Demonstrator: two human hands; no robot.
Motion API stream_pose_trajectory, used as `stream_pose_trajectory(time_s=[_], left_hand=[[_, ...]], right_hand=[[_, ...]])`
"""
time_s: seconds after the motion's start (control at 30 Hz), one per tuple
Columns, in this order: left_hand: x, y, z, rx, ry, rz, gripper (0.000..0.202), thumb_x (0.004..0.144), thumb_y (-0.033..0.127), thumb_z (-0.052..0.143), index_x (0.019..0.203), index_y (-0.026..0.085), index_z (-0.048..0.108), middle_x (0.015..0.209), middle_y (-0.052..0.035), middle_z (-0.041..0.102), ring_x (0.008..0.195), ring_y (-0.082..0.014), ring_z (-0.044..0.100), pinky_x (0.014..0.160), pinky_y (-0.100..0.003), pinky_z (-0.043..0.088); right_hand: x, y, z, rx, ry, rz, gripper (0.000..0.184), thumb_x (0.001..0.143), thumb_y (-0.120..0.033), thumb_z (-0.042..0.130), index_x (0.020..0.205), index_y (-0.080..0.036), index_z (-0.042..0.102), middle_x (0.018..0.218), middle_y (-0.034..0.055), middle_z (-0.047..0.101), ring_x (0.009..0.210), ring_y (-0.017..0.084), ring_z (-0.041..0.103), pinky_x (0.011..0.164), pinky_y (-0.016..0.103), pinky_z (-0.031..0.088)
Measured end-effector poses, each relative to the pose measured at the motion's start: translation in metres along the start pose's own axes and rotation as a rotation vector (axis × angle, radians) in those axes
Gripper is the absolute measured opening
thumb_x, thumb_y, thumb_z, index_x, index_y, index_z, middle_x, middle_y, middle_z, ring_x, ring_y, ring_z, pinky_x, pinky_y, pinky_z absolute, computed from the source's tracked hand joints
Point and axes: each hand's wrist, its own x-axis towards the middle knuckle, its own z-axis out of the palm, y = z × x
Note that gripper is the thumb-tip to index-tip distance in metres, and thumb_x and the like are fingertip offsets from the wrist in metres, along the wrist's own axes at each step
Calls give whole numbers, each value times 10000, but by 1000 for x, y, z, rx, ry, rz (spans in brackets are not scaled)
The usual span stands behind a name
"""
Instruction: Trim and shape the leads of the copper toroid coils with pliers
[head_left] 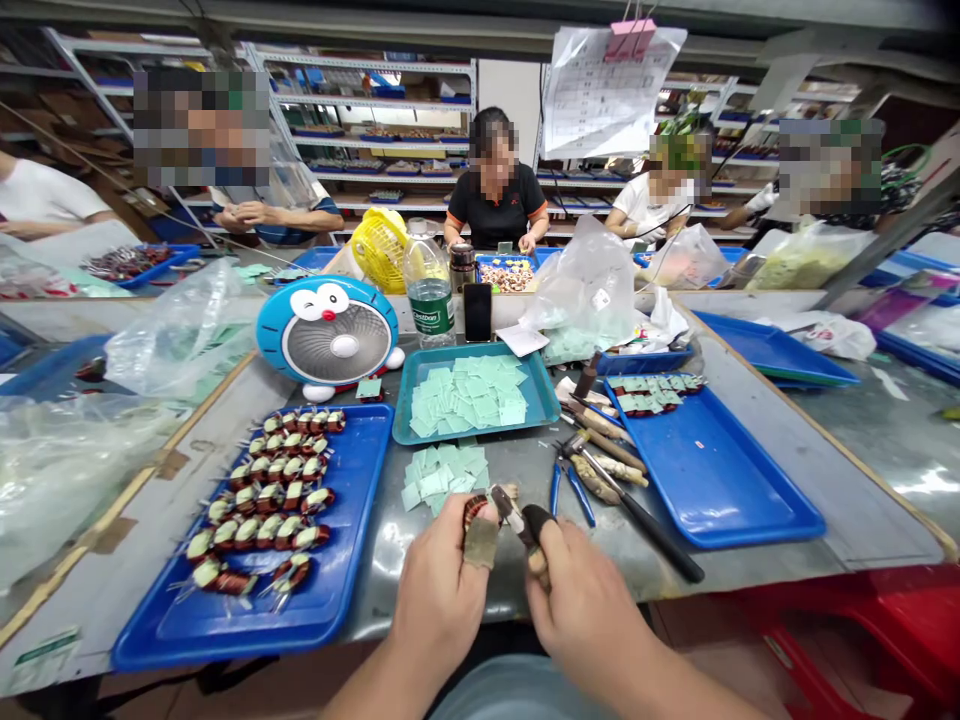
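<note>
Currently, a copper-wound coil point(474, 512) is pinched in the person's left hand point(442, 570), low over the metal-topped bench point(379, 585), with a pale green paper slip point(481, 543) against it. The right hand point(592, 600) is clamped on a pair of dark-gripped pliers point(525, 528). Both hands are close together, and the pliers' nose reaches the coil, though whether it bears on wire or paper cannot be told. Handling assessment: the coil is likely dense and stiff for its size, its windings slick and its thin leads liable to bend, so the wound body is the sound place to take hold. The paper is judged light and flimsy.

Beside the left hand, a blue tray point(225, 648) carries rows of similar coils point(274, 497) with protruding leads. Ahead, a teal tray point(480, 437) holds green paper squares point(465, 395), with more loose squares point(439, 475) on the bench. To the right lie blue-handled pliers point(566, 482), a long black-handled tool point(649, 525) and a second blue tray point(720, 490). Farther off stand a small fan point(326, 335), a water bottle point(427, 285) and a co-worker point(495, 190).
</note>
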Motion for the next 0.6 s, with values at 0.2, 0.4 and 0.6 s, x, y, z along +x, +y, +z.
stream_pose_trajectory(time_s=[0.2, 0.4, 0.6], left_hand=[[6, -5, 4, -336, 36, -180, 463, 966, 590, 462, 1177, 195, 583, 804, -15, 658, 746, -147, 584, 738, -250, 436], [13, -10, 4, -1094, -67, -358, 427, 951, 497, 566, 1168, 129, 573, 1041, -115, 716, 779, -136, 654, 824, -310, 547], [8, -12, 5, -1314, -146, -407, 229, 922, 319, 666, 1066, 159, 590, 1228, -136, 704, 971, -175, 730, 983, -346, 561]], right_hand=[[8, 11, -16, 323, 22, 100, 134, 1003, -311, 435, 1006, -195, 502, 992, 96, 590, 924, 254, 562, 825, 382, 446], [-12, 26, -15, 788, -219, 302, 323, 983, -506, 516, 1068, -194, 521, 989, 45, 631, 920, 198, 579, 866, 316, 460], [-27, 31, -3, 873, -223, 315, 368, 947, -495, 589, 1148, -186, 577, 914, 22, 638, 812, 178, 598, 774, 292, 488]])
